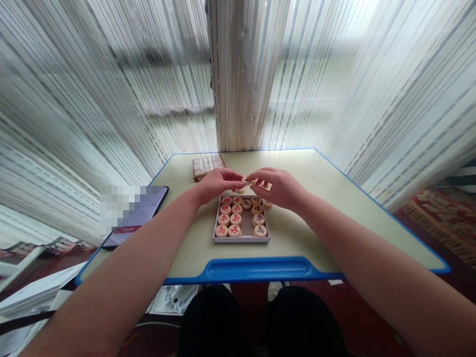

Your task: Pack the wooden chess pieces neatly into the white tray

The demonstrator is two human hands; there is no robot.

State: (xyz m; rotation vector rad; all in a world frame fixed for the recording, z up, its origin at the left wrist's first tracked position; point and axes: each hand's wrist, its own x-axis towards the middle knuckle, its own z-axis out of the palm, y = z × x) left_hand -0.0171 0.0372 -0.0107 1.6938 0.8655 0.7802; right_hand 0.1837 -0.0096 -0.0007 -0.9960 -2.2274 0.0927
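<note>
Just beyond a shallow white box (pixel 241 240), my two hands meet over the table. The thumb and fingers of my left hand (pixel 218 182) close around a small pale Chinese chess piece (pixel 244 180). My right hand (pixel 278 186) pinches at the same spot, with its fingertips on the piece. More round pieces lie partly hidden under the hands, and one chess piece (pixel 267 204) is outside the box by its right wall. In the box, red-marked pieces (pixel 235 218) fill the left columns. Black-marked pieces (pixel 258 219) stand along the right side and top middle.
A brown-edged lidded box (pixel 207 164) sits at the back left of the blue-rimmed table (pixel 316 238). Toward the left edge lies a tablet or large phone (pixel 137 220). Striped curtains (pixel 245 74) hang right behind the table. A blue trough (pixel 258 267) runs along the front edge.
</note>
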